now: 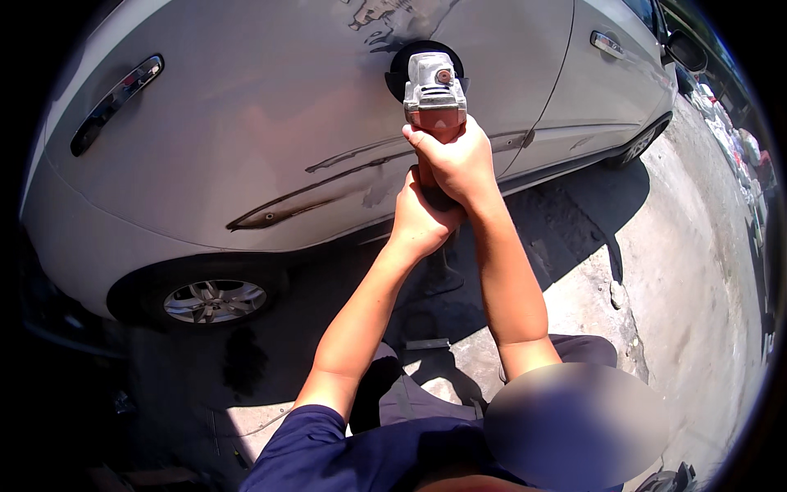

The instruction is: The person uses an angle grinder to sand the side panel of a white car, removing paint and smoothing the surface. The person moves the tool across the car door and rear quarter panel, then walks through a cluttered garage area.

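Note:
Both my hands are closed round an angle grinder (436, 86) with a grey metal head and a reddish body. Nearer its head, my right hand (463, 160) wraps the body. My left hand (425, 220) grips farther back, just below the right one. A dark round disc (402, 61) shows behind the head, up against the silver car door (270, 107); the exact contact is hidden. Above the disc lies a patch of patchy, worn paint (393, 18). Lower on the door run long dark marks (303, 203) where the surface looks stripped.
A chrome door handle (119, 102) is at left, above the rear wheel (215, 302). The front door has another handle (607, 45) and a side mirror (686, 52). A flat bar (427, 343) lies on the concrete floor (689, 246). Pale piled items (721, 111) stand far right.

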Demonstrator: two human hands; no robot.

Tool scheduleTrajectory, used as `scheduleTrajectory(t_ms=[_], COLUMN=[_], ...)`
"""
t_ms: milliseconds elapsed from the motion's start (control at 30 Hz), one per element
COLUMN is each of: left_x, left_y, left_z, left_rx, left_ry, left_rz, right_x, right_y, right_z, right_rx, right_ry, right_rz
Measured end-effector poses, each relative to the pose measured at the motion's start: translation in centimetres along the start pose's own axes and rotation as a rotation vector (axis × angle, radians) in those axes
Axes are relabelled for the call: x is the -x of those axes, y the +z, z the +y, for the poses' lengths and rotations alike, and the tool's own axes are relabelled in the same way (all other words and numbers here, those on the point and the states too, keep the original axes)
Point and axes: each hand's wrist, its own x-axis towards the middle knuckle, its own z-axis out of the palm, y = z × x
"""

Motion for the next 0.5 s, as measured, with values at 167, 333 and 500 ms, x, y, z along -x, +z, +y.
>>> scheduleTrajectory(t_ms=[167,333,500], left_x=[2.3,2.5,1.3], left_y=[1.7,1.8,0.9], left_z=[0.1,0.1,2.4], left_rx=[-0.123,-0.107,-0.078], left_ry=[-0.090,-0.010,-0.029], left_rz=[0.020,0.263,0.228], right_x=[1.6,0.2,-1.3], right_y=[-1.8,-0.4,1.2], right_z=[1.2,-0.2,-0.9], right_rx=[-0.056,-0.078,0.068], right_ry=[0.026,-0.001,-0.052], right_rz=[-0.085,-0.241,-0.225])
